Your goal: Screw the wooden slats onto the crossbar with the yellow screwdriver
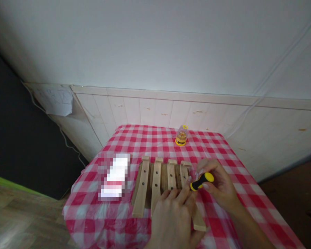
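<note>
A slatted wooden frame [155,185] lies on the red-and-white gingham tablecloth [145,145], its pale slats running away from me, with small dark screw holes along them. My left hand [172,219] lies across the near part of the slats, with its fingers over them and its thumb by a slat's near end. My right hand [219,183] is shut on a black-and-yellow screwdriver [202,181] above the frame's right end. The screwdriver's tip is hidden among my fingers.
A small round bit set [181,135] with a yellow base stands near the table's far edge. A pixelated white-and-red item [114,176] lies left of the frame. White panelling rises behind the table, a dark panel stands left, and a wooden floor lies below.
</note>
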`<action>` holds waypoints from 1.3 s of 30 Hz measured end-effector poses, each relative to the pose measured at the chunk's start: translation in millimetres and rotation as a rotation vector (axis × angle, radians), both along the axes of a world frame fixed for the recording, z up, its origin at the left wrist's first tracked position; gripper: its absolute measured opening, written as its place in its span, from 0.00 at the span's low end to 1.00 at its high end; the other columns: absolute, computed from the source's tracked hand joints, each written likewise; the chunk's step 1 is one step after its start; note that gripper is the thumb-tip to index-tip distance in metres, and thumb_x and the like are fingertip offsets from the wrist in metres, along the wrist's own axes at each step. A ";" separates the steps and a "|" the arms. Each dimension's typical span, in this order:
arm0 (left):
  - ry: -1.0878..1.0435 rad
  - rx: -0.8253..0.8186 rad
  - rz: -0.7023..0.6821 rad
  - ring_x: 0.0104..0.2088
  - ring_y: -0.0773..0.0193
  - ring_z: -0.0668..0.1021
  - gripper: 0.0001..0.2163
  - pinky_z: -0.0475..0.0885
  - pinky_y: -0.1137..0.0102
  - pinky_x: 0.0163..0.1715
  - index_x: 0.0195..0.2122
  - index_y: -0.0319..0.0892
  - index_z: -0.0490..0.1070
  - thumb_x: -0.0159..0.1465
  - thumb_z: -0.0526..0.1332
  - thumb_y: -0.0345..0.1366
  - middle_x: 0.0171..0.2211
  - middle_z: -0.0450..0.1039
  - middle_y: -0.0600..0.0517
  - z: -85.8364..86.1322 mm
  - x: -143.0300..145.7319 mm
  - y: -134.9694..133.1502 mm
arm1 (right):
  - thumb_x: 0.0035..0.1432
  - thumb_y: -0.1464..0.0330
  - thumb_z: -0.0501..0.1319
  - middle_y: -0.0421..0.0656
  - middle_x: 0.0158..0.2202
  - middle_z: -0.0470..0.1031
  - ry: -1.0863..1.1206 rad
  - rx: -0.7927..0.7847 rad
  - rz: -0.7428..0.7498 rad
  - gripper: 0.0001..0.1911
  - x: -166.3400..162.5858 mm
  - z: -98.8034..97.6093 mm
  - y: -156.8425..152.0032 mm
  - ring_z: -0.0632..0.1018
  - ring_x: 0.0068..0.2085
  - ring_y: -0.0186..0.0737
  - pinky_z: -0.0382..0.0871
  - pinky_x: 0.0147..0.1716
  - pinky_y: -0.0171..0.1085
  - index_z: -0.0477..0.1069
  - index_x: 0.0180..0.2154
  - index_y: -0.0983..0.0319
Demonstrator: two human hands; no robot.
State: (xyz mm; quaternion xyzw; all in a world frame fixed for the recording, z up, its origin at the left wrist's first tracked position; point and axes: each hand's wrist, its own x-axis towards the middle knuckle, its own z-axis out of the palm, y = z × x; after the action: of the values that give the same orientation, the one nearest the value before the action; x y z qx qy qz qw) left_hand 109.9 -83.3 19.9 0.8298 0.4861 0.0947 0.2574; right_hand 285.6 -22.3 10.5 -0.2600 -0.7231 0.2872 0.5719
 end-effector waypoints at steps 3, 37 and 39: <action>-0.030 0.022 0.003 0.58 0.44 0.77 0.31 0.73 0.50 0.61 0.65 0.42 0.72 0.61 0.71 0.42 0.67 0.70 0.48 -3.2 -1.1 -0.1 | 0.66 0.51 0.65 0.42 0.32 0.78 -0.003 -0.013 0.014 0.14 1.5 0.4 -2.0 0.81 0.32 0.43 0.77 0.28 0.37 0.76 0.42 0.55; -0.020 0.010 -0.012 0.57 0.43 0.77 0.31 0.73 0.48 0.60 0.65 0.42 0.72 0.60 0.70 0.42 0.66 0.70 0.49 2.1 -1.8 -0.6 | 0.68 0.49 0.61 0.47 0.37 0.82 0.012 -0.016 0.013 0.19 7.3 5.4 -0.7 0.82 0.34 0.47 0.80 0.32 0.43 0.79 0.48 0.55; -0.015 -0.002 -0.009 0.57 0.43 0.77 0.31 0.73 0.48 0.60 0.65 0.42 0.72 0.60 0.70 0.42 0.66 0.71 0.49 4.0 -1.6 0.0 | 0.69 0.51 0.61 0.47 0.35 0.83 -0.006 0.028 0.007 0.18 10.5 8.7 0.7 0.82 0.34 0.48 0.80 0.32 0.44 0.81 0.46 0.55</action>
State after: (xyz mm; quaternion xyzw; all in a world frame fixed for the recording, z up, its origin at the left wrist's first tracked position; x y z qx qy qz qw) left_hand 108.3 -83.3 23.8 0.8309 0.4806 0.0995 0.2622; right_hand 296.1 -21.6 19.2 -0.2504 -0.7297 0.2784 0.5721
